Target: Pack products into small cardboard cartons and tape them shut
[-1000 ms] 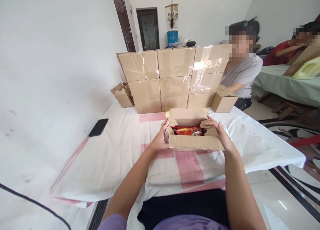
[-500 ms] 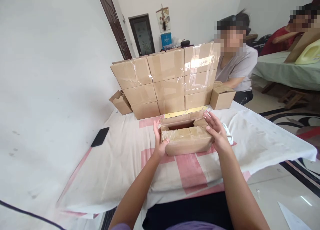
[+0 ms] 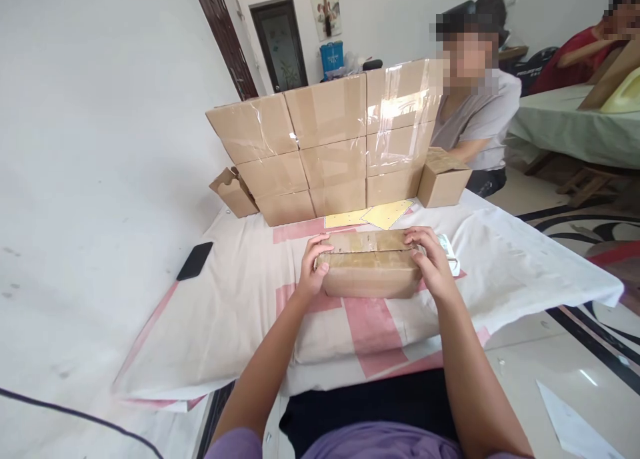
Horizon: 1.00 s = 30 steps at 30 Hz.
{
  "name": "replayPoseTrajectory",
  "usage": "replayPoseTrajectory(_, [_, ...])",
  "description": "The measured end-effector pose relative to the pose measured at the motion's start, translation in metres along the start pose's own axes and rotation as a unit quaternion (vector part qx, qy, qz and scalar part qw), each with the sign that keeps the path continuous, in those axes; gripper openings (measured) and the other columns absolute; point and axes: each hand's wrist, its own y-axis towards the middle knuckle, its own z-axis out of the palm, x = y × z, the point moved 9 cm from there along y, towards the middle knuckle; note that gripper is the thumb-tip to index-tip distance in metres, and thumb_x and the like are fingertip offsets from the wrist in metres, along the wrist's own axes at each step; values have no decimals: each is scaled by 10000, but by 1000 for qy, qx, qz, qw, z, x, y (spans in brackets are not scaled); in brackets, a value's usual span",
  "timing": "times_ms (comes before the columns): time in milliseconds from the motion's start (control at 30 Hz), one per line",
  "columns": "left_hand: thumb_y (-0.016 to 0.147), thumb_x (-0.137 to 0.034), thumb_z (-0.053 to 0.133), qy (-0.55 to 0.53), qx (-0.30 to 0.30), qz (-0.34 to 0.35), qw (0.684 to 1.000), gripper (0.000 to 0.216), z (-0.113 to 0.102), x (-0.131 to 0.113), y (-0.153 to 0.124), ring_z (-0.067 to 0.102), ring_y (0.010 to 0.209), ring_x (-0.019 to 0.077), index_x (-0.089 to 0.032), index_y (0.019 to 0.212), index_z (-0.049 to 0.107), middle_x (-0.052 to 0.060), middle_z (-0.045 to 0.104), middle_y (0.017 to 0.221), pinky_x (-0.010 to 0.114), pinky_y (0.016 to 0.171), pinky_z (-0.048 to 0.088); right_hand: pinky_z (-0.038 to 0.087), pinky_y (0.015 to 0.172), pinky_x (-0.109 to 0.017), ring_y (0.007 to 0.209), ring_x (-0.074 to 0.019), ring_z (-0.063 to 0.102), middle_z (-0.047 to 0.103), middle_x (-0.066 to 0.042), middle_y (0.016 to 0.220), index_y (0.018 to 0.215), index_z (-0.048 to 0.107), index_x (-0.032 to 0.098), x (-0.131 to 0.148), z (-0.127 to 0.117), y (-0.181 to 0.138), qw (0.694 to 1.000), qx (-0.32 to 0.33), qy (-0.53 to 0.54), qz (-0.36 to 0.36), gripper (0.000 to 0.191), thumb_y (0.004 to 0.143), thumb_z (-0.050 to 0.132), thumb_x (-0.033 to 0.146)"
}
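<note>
A brown cardboard box (image 3: 371, 278) rests on the cloth-covered table in front of me, its top flaps folded down so that their edges meet along a seam. My left hand (image 3: 315, 266) grips its left end, fingers over the top flap and thumb on the near side. At the opposite end my right hand (image 3: 429, 259) has its fingers on the top and its thumb at the near upper edge. Two yellow sheets (image 3: 387, 214) lie behind the box. Partly hidden by my right hand is a white object (image 3: 450, 256).
A wall of stacked, taped cardboard boxes (image 3: 330, 152) stands at the back. Small open boxes flank it left (image 3: 235, 194) and right (image 3: 445, 182). A black phone (image 3: 195, 261) lies near the left edge. A person (image 3: 480, 112) sits behind the right side.
The box's top flaps, raised and open before, are now folded down. My fingers have moved from the box's sides onto its top. The view has shifted slightly.
</note>
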Motion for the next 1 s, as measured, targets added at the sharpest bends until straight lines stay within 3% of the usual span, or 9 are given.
replayPoseTrajectory(167, [964,-640,494,16,1,-8,1000,445,0,1,4,553,1272,323,-246,1043,684,113,588,1283,536,1083,452,421,1078,-491,1198,-304,561,613,-93,1201,956,589,243,9,-1,3,994,36,-94,-37,164,905,447,306])
replayPoseTrajectory(333, [974,-645,463,22,-6,-1,1000,479,-1,-3,2,551,1282,316,-245,1121,682,119,590,1294,532,1114,434,426,1049,-523,1169,-325,572,663,-60,1283,974,660,244,19,0,0,980,57,-189,-19,178,930,517,342])
replayPoseTrajectory(400, [981,-637,457,18,-9,-1,1000,483,-1,-3,0,526,1322,317,-255,1189,666,122,568,1345,539,1143,407,430,1070,-522,1208,-325,577,665,-54,1308,1002,691,252,26,-6,-2,984,31,-174,-1,216,956,526,383])
replayPoseTrajectory(500, [967,-692,435,18,-3,3,1000,555,-2,-2,-3,495,1367,331,-262,1259,631,136,524,1427,563,1164,380,475,1053,-486,1236,-306,598,674,-77,1288,1053,706,253,27,-32,-5,989,-63,-123,45,280,981,494,421])
replayPoseTrajectory(600, [932,-732,477,22,16,11,1000,604,0,0,-5,465,1403,346,-261,1293,590,152,488,1475,578,1170,369,524,967,-458,1162,-301,638,698,-105,1212,1094,703,232,4,-67,-14,969,-158,-130,137,322,958,493,434])
replayPoseTrajectory(667, [904,-709,563,30,26,16,999,593,2,1,-6,453,1413,351,-259,1290,565,158,469,1488,584,1166,371,525,956,-466,1110,-305,650,708,-118,1185,1110,709,215,-24,-86,-23,948,-183,-157,209,355,925,507,440])
replayPoseTrajectory(867, [843,-654,693,21,-22,16,999,638,-4,7,-9,405,1437,345,-280,1304,459,161,442,1470,574,1151,400,482,1012,-486,1123,-341,645,727,-174,1085,1032,753,155,-107,-101,-44,909,-120,-217,336,506,917,381,477])
replayPoseTrajectory(1000, [849,-632,699,11,-18,26,999,675,-3,8,-9,413,1430,337,-276,1355,430,165,447,1450,564,1159,397,474,1006,-502,1107,-353,636,698,-208,1089,919,749,160,-121,-99,-45,899,-107,-276,323,532,931,337,497])
